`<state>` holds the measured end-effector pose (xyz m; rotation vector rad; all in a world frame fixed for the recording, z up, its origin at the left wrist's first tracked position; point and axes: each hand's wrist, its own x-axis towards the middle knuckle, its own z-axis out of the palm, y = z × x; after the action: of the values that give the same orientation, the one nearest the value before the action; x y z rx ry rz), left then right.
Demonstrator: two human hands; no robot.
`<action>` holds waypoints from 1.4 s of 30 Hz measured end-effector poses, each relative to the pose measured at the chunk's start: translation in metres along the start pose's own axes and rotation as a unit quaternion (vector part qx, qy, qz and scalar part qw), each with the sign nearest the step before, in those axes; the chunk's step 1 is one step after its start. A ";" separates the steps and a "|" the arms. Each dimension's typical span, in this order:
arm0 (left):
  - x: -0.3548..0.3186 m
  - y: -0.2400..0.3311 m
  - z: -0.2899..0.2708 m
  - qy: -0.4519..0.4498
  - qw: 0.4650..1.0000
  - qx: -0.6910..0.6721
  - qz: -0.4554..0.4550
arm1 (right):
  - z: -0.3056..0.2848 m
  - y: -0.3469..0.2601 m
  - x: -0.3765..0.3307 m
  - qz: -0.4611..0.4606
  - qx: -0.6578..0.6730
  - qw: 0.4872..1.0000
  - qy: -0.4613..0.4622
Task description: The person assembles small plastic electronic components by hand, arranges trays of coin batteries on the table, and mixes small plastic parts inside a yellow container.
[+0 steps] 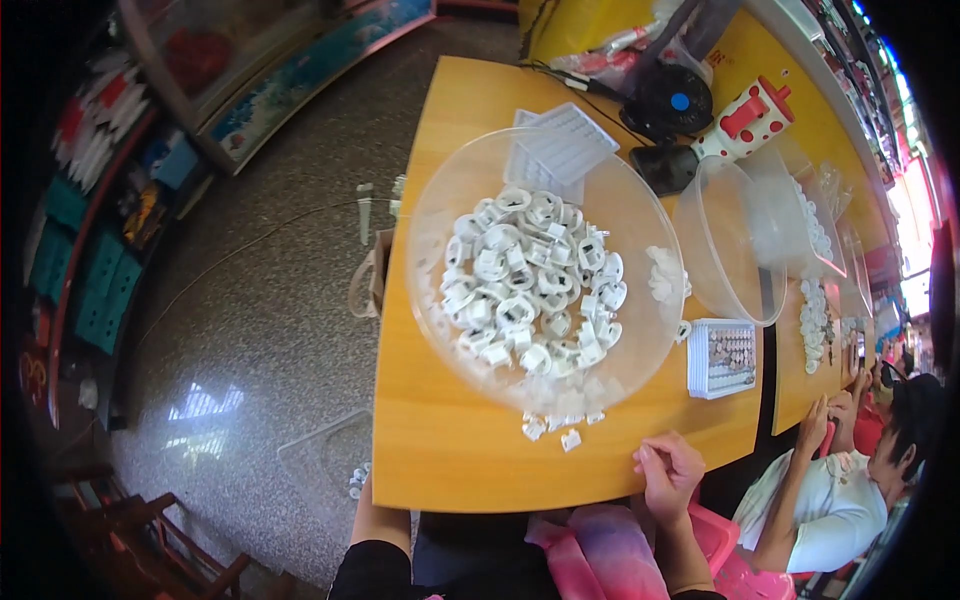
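Sorting step: right hand (668, 470) pinched shut at tabletop (450, 470) edge near loose white clips (552, 428); left hand hidden, state untellable; next move likely needs a fresh clip.

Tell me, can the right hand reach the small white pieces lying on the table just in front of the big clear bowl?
Probably yes. The right hand rests at the table's near edge, and the loose white pieces lie close beside it on bare wood, with nothing between them.
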<state>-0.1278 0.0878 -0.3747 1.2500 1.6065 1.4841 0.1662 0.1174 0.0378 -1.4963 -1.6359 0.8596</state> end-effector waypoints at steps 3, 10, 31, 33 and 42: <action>0.003 -0.012 0.018 -0.006 0.998 -0.039 -0.039 | 0.002 0.003 0.002 0.006 -0.024 1.000 -0.005; -0.003 -0.022 0.052 -0.013 0.984 -0.128 -0.120 | 0.003 0.001 0.004 0.011 -0.051 0.999 -0.002; -0.016 -0.018 0.062 0.068 0.906 -0.318 -0.270 | 0.005 0.009 -0.003 -0.078 -0.159 0.984 0.023; -0.018 -0.015 0.054 0.077 0.899 -0.328 -0.279 | 0.006 0.008 0.001 -0.109 -0.164 0.980 0.009; -0.024 0.029 -0.003 0.103 0.873 -0.374 -0.296 | 0.009 0.006 0.005 -0.128 -0.121 0.984 0.029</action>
<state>-0.1147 0.0621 -0.3495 0.1417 1.1657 1.5984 0.1614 0.1231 0.0286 -1.4142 -1.8909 0.4859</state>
